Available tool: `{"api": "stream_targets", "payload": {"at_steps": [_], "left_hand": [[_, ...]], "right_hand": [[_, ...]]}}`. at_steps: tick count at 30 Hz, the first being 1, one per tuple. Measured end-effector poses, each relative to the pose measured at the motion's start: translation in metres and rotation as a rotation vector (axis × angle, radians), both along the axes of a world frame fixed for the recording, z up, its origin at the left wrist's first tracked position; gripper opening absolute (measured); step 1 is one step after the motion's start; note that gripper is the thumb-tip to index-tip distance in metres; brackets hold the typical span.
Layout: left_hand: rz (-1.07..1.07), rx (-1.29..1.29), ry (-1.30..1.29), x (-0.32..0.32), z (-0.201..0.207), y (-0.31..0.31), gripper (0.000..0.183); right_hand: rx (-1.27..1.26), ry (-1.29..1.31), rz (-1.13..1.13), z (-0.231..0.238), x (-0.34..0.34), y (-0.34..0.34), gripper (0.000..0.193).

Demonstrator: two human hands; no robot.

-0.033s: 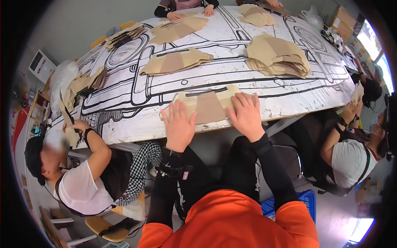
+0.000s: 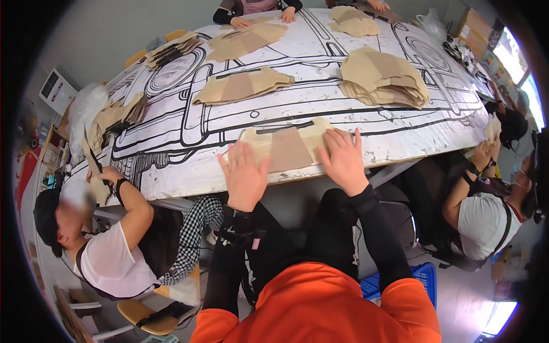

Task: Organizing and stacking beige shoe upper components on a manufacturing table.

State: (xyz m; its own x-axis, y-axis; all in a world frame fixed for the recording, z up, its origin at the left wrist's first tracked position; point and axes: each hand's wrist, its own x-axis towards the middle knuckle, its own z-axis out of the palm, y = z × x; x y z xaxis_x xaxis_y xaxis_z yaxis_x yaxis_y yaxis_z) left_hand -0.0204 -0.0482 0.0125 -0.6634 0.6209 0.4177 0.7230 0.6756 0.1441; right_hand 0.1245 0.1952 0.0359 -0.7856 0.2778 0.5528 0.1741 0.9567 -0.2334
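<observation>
1. As we sit close against the table [image 2: 171,178], the tan panel [image 2: 290,150] with its brown middle lies just inside the near edge, directly before us; we judge it is set there so that both our arms reach it without stretching.

2. Our left hand [image 2: 247,182] rests palm down over the panel's left end, its fingers straight and slightly spread, closed around nothing.

3. Our right hand [image 2: 346,163] lies over the right end, thumb pointing toward the middle, its fingers likewise spread and gripping nothing.

4. With one hand at each end, we leave the brown middle uncovered; this seems a way to keep the piece flat and square to us. We cannot tell how hard we press, nor whether more than one layer lies beneath.

5. Along the panel's far edge runs a dark strip [image 2: 285,127], clear of our fingers, so that we probably keep it in sight.

6. Beyond it lie a similar panel pile [image 2: 243,84] and, to the right, a thick fanned stack [image 2: 384,74], both apart from our hands, presumably to leave us room.

7. To our left, a co-worker's hand [image 2: 110,173] is at the table's edge beside tan pieces; its exact grip we cannot make out.
</observation>
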Motion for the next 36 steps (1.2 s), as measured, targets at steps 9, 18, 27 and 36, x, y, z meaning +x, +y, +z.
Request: {"api": "stream_targets", "payload": {"at_steps": [9, 18, 27, 36], "left_hand": [[-0.124, 0.065, -0.068, 0.003, 0.044, 0.040, 0.072], [0.020, 0.045, -0.077, -0.013, -0.013, 0.055, 0.077], [-0.028, 0.036, -0.060, -0.010, -0.012, 0.052, 0.077], [-0.219, -0.025, -0.053, 0.032, 0.004, 0.042, 0.064]], "right_hand": [[0.008, 0.145, 0.242, 0.035, -0.020, 0.000, 0.045], [0.027, -0.075, 0.038, -0.033, -0.033, -0.012, 0.070], [-0.009, -0.113, -0.036, -0.030, -0.035, -0.007, 0.081], [0.006, -0.119, 0.254, -0.019, -0.011, -0.038, 0.068]]}}
